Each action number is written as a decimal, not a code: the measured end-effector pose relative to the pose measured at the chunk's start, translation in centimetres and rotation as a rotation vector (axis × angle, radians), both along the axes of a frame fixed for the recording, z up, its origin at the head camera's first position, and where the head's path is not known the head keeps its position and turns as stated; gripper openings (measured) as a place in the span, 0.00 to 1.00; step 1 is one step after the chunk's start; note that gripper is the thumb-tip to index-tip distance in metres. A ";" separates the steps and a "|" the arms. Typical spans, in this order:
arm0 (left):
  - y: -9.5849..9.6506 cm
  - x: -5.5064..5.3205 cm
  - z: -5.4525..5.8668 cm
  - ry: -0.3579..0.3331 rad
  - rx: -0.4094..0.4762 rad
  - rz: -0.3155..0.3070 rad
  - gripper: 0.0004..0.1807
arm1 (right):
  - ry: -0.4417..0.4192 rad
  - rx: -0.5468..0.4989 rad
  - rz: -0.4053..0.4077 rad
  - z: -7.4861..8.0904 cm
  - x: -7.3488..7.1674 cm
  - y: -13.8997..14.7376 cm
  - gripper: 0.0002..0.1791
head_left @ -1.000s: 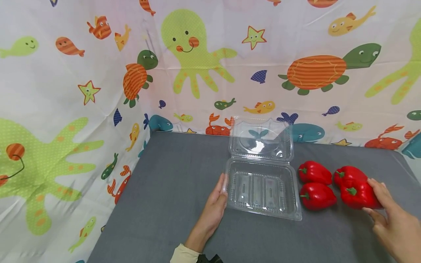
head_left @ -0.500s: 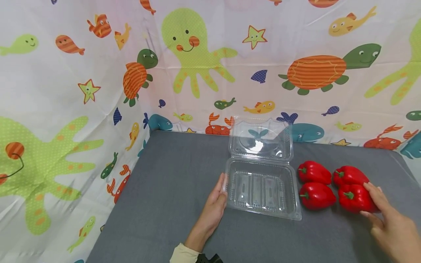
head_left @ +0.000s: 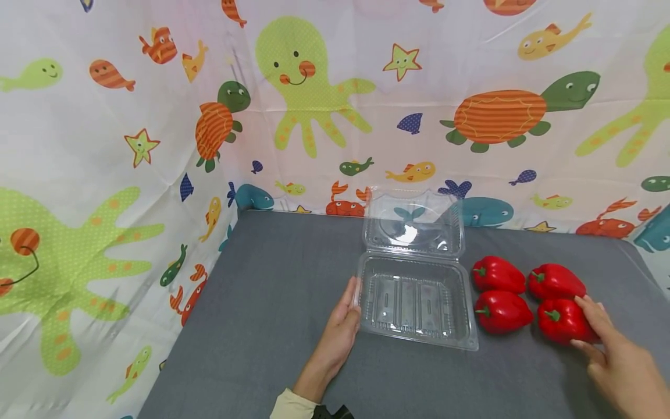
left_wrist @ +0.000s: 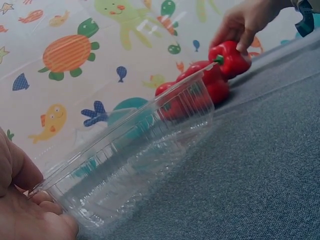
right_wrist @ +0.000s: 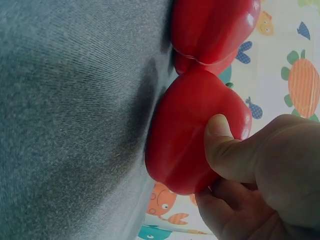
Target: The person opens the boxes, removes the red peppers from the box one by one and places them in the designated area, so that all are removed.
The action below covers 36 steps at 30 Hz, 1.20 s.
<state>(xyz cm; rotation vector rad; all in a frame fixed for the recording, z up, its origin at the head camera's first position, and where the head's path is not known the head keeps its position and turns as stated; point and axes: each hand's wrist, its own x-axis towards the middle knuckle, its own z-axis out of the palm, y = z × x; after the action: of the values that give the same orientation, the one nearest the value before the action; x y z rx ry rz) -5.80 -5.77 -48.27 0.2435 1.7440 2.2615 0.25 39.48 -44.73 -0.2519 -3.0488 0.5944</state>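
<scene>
A clear plastic clamshell container [head_left: 469, 326] lies open on the grey table, its lid [head_left: 445, 238] tipped up behind it. My left hand [head_left: 337, 334] pinches the container's left rim, thumb over and fingers under it in the left wrist view. At the right, my right hand [head_left: 620, 355] grips a red bell pepper [head_left: 565, 322] between thumb and fingers; in the right wrist view that bell pepper [right_wrist: 185, 130] sits at the table surface, whether touching is unclear. Behind it is another red bell pepper [head_left: 556, 281]. Two more, a rear bell pepper [head_left: 498, 273] and a front bell pepper [head_left: 503, 312], sit beside the container.
The grey cloth-covered table [head_left: 251, 326] stretches left and in front of the container. A white curtain [head_left: 324, 174] printed with sea animals hangs along the back and left sides. The lid stands close to this curtain.
My right hand has brought its bell pepper down and slightly toward me, opening more of the pepper behind it to view. The left hand and the container have stayed put.
</scene>
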 end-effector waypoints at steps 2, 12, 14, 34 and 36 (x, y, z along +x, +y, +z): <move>0.0 0.0 0.0 0.000 0.001 -0.001 0.37 | -0.014 0.002 -0.002 -0.2 0.0 0.0 0.58; 0.0 -0.2 0.0 -0.010 0.007 0.013 0.37 | -0.046 0.012 0.031 -1.2 -0.4 0.5 0.58; 0.0 -0.2 -0.1 -0.017 0.012 0.008 0.37 | -0.043 0.008 0.030 -1.3 -0.3 0.4 0.58; 0.2 -0.2 0.0 -0.070 0.121 -0.015 0.38 | 0.000 0.022 0.158 -0.1 -0.3 1.0 0.66; 0.2 -0.2 0.0 -0.068 0.119 -0.019 0.38 | 0.016 0.024 0.175 0.9 -0.2 0.3 0.68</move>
<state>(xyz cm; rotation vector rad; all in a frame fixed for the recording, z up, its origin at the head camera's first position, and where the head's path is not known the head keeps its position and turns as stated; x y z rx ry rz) -5.99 -5.59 -48.29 0.2037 1.5696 2.3349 0.04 39.78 -43.86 0.0212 -3.0816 0.5631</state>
